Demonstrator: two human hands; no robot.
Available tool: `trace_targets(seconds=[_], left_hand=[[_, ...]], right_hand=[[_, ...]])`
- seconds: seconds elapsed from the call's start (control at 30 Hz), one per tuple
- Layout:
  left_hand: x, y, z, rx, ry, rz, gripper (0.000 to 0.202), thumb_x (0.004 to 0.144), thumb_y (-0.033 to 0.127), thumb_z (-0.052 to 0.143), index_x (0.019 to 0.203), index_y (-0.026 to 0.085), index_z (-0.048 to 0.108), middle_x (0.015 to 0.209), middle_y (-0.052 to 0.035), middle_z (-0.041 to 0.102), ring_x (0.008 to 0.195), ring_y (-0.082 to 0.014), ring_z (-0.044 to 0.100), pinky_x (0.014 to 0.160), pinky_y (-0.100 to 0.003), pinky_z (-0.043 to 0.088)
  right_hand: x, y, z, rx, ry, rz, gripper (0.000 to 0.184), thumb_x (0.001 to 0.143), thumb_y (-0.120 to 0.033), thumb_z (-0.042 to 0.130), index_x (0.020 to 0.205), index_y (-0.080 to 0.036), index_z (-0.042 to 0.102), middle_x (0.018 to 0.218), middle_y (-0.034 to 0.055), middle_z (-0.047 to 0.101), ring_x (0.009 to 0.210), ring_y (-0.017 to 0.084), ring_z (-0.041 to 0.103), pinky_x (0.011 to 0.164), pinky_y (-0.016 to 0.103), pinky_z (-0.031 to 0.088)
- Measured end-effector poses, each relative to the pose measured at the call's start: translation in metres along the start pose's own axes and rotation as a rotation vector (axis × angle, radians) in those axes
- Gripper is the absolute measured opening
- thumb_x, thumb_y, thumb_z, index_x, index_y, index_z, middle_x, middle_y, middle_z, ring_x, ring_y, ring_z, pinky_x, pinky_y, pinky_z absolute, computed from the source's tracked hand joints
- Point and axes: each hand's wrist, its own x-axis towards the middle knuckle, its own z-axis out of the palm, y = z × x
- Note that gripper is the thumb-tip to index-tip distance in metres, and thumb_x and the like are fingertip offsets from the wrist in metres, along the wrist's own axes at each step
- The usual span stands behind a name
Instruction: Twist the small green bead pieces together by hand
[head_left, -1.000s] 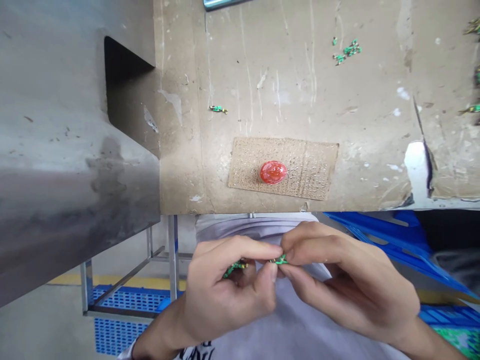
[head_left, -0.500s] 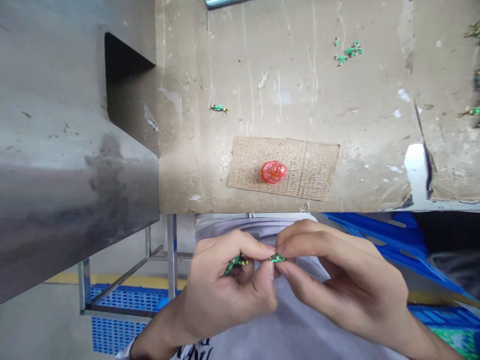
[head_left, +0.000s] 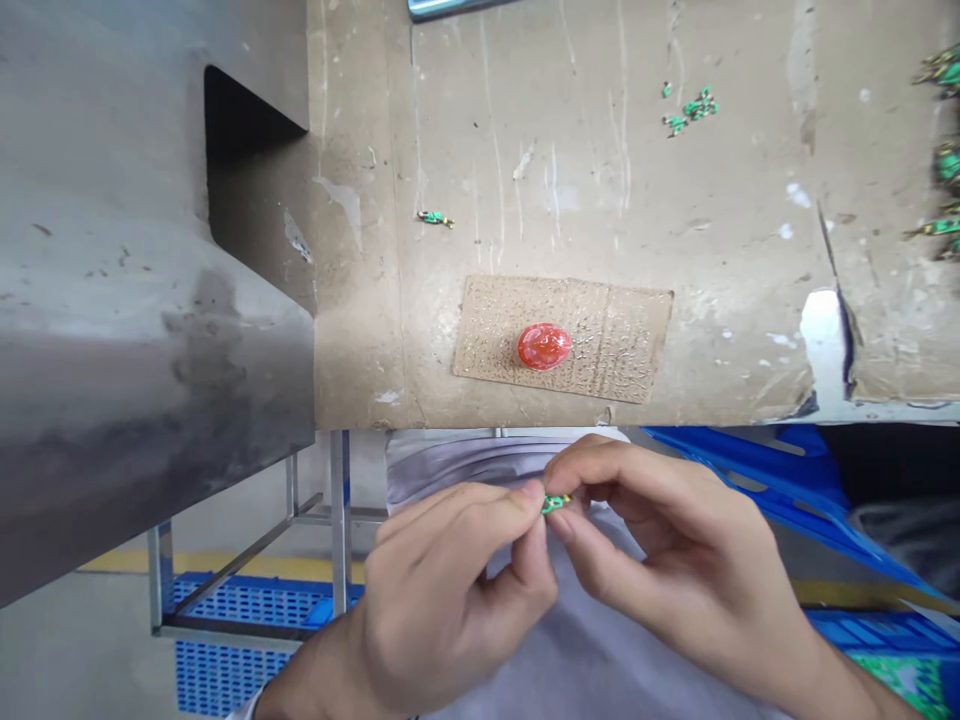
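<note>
On my feed, far left of the hands, a grey metal panel (head_left: 135,240) fills the side of the view, and below it, beyond the left hand, I can see a steel frame leg (head_left: 341,520) and a blue perforated crate (head_left: 247,610) on the floor. The left hand (head_left: 435,600) is narrowly closed, with its fingertips (head_left: 529,495) touching the left end of a small green piece (head_left: 555,504) with yellow marks. The piece sits between the two hands, just in front of the person's grey shirt (head_left: 480,465). The right hand (head_left: 675,560) pinches it tightly between finger and thumb. Ahead of the hands lies the worn brown bench (head_left: 487,180), carrying a loose green bit (head_left: 435,218) ahead of the left hand and a patch of textured cardboard (head_left: 622,340) with a shiny red blob (head_left: 544,346) on it, straight ahead. Further ahead of the right hand sits a small cluster of green bits (head_left: 694,108), with more green bits (head_left: 945,150) at the bench's right edge. Beyond the right hand, a blue plastic crate (head_left: 750,470) shows below the bench.
</note>
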Motion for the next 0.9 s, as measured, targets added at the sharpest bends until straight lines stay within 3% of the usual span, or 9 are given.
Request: trace_targets(seconds=[0.1, 0.3, 0.57, 0.8, 0.9], left_hand=[[0.002, 0.0, 0.0, 0.006, -0.002, 0.031, 0.026, 0.089, 0.0, 0.069, 0.103, 0.021, 0.068, 0.074, -0.0003, 0.08, 0.058, -0.0164, 0.077, 0.056, -0.025, 0.067], [0.002, 0.003, 0.004, -0.046, 0.093, -0.051, 0.023, 0.093, 0.003, 0.069, 0.1, 0.026, 0.069, 0.071, 0.0052, 0.078, 0.048, -0.0122, 0.069, 0.05, -0.024, 0.065], [0.011, -0.004, -0.014, -0.082, -0.116, 0.075, 0.025, 0.092, 0.002, 0.071, 0.104, 0.023, 0.067, 0.076, 0.0013, 0.084, 0.055, -0.0144, 0.077, 0.056, -0.022, 0.069], [0.013, -0.008, -0.015, -0.099, -0.117, 0.114, 0.012, 0.098, 0.014, 0.072, 0.102, 0.024, 0.068, 0.077, 0.0021, 0.085, 0.055, -0.0146, 0.078, 0.054, -0.02, 0.068], [0.008, -0.009, -0.01, -0.136, -0.034, 0.073, 0.011, 0.1, 0.015, 0.071, 0.102, 0.026, 0.071, 0.078, 0.0033, 0.084, 0.055, -0.0142, 0.078, 0.053, -0.022, 0.068]], right_hand=[[0.003, -0.002, -0.001, 0.019, -0.025, 0.006, 0.013, 0.1, -0.018, 0.07, 0.108, -0.028, 0.071, 0.088, -0.0029, 0.073, 0.081, 0.012, 0.071, 0.072, 0.022, 0.058], [0.006, -0.002, -0.001, 0.073, -0.032, -0.034, 0.022, 0.098, -0.015, 0.068, 0.11, -0.032, 0.074, 0.079, -0.0055, 0.069, 0.079, 0.013, 0.071, 0.071, 0.024, 0.057], [0.009, -0.004, -0.001, 0.129, -0.05, -0.058, 0.02, 0.095, -0.011, 0.069, 0.104, -0.027, 0.077, 0.079, -0.0027, 0.074, 0.069, 0.012, 0.066, 0.064, 0.023, 0.055], [0.009, 0.0, 0.005, 0.196, 0.007, -0.111, 0.025, 0.088, -0.005, 0.067, 0.097, -0.024, 0.08, 0.073, -0.0015, 0.069, 0.061, 0.012, 0.06, 0.057, 0.023, 0.05], [0.011, 0.002, 0.009, 0.184, 0.053, -0.156, 0.027, 0.087, -0.003, 0.066, 0.094, -0.023, 0.082, 0.071, -0.0009, 0.068, 0.059, 0.012, 0.057, 0.054, 0.023, 0.048]])
